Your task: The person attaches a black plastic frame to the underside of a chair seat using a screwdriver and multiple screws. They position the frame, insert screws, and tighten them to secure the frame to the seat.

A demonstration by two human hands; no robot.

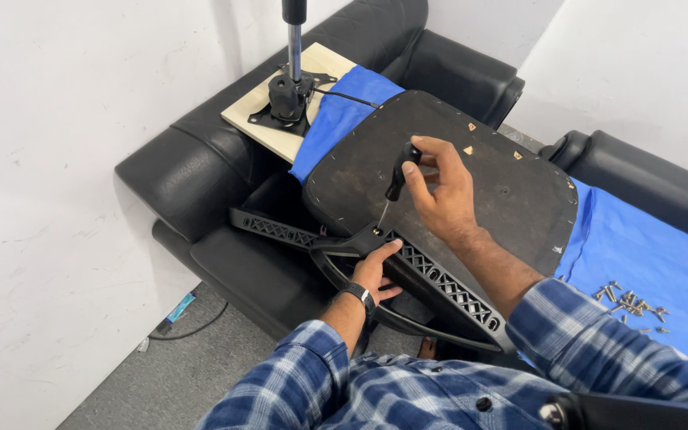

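Starting at far left: black leather sofa (200, 167) against the white wall, gas-lift mechanism (288, 95) sitting on a pale wooden board (312, 68) on its arm. Left hand (374, 275), wrist in a black watch, grips the black plastic armrest bracket (439, 279) from below, fingers curled around its edge, thumb on top. Upturned chair seat base (487, 179) lies across the sofa on a blue cloth (646, 247). Right hand (439, 187) pinches the black handle of a screwdriver (398, 181) between thumb and fingertips; tip is down at a hole where bracket meets seat. Loose screws (630, 302) piled on the cloth, far right.
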